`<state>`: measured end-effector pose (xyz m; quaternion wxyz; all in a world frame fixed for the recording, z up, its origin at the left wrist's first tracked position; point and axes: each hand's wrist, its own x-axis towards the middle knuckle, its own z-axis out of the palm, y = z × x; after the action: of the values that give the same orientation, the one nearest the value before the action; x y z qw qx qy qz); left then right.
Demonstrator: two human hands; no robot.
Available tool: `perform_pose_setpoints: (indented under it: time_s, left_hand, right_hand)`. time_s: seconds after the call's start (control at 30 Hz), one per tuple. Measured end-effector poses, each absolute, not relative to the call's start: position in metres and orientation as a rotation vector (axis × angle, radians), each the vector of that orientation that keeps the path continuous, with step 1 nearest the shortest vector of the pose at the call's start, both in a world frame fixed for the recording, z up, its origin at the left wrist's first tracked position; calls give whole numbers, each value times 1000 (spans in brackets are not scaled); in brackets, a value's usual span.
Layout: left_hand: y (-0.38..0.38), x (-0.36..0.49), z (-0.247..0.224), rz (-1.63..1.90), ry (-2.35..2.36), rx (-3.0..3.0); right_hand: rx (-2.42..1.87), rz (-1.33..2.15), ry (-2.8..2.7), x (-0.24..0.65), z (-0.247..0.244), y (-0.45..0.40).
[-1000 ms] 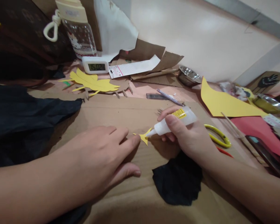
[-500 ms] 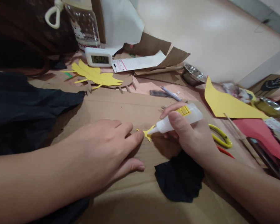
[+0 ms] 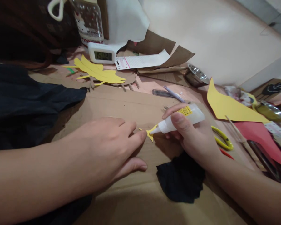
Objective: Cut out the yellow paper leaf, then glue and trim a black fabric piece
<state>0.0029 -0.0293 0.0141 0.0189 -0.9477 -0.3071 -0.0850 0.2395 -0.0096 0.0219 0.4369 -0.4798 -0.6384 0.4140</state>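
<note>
A small yellow paper cutout [image 3: 151, 134] with pointed tips lies on the brown cardboard sheet [image 3: 107, 104]. My left hand [image 3: 112, 145] rests palm down beside it, an index fingertip at its left edge and the thumb held apart. Wrapped in the fingers of my right hand [image 3: 193, 134] is a translucent white glue bottle [image 3: 195, 115] with a yellow label. The bottle is tilted, its narrow nozzle at the cutout's surface; whether glue is coming out cannot be made out. Below my right hand lies a torn black piece [image 3: 180, 182], paper or thin cloth.
Black material [image 3: 21, 109] covers the left side. At the back are a yellow leaf-like cutout [image 3: 96, 70], a digital clock [image 3: 101, 53], a glass jar [image 3: 89, 23] and a metal bowl [image 3: 196, 75]. To the right lie yellow paper [image 3: 229, 104], red paper [image 3: 259, 132] and yellow-handled scissors [image 3: 224, 142].
The whole view has shifted slightly. Both hands, the glue bottle and the small cutout keep nearly the same places relative to each other.
</note>
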Motion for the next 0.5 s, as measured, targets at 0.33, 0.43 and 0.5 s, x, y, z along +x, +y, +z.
perform_pose_setpoints:
  time_s: [0.33, 0.43, 0.5]
  left_hand:
    - [-28, 4, 13, -303, -964, -2940]
    - [-28, 4, 12, -294, -950, -2938]
    - [-28, 3, 13, -292, -947, -2942]
  right_hand:
    - [-1192, 1046, -1599, 239, 22, -10]
    - [-1204, 1032, -1608, 239, 23, -10]
    - [-1211, 1030, -1613, 239, 23, -10]
